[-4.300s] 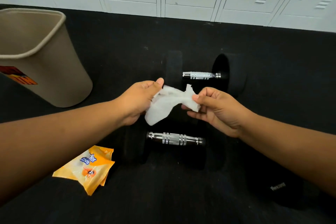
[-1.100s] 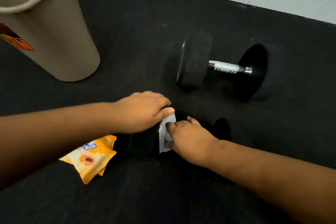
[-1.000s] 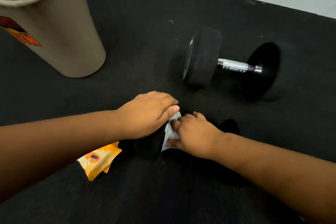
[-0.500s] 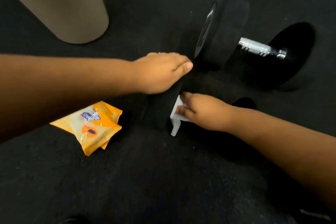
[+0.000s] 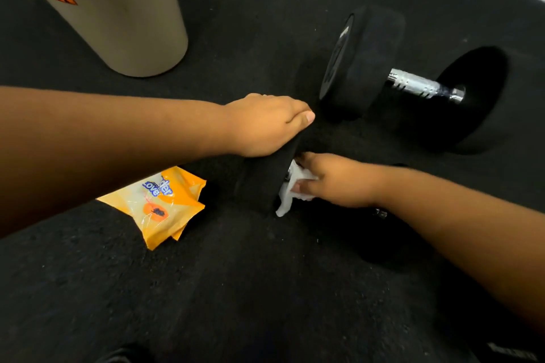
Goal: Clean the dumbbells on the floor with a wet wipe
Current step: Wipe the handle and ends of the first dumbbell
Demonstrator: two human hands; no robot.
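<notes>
dumbbell work first: the near dumbbell lies on the black floor right in front of us, and we see mostly its left weight, with the rest hidden under our right forearm. our left hand rests on top of that weight, its grip closed over the rounded edge with the thumb pointing toward the far side. our right hand presses a white wet wipe against the inner face of the same weight, its grip pinched around the crumpled sheet, and a loose corner of the wipe hangs down to the floor. we cannot see the handle of this dumbbell beneath the hand.

just beyond, a second dumbbell lies on the floor, its shiny metal handle clear between two black weights, near our left thumb but not touching it. to the left of the near dumbbell, an orange wipes packet lies flat on the floor, partly under our left forearm. farther back on the left stands a beige bin with an orange sticker.
</notes>
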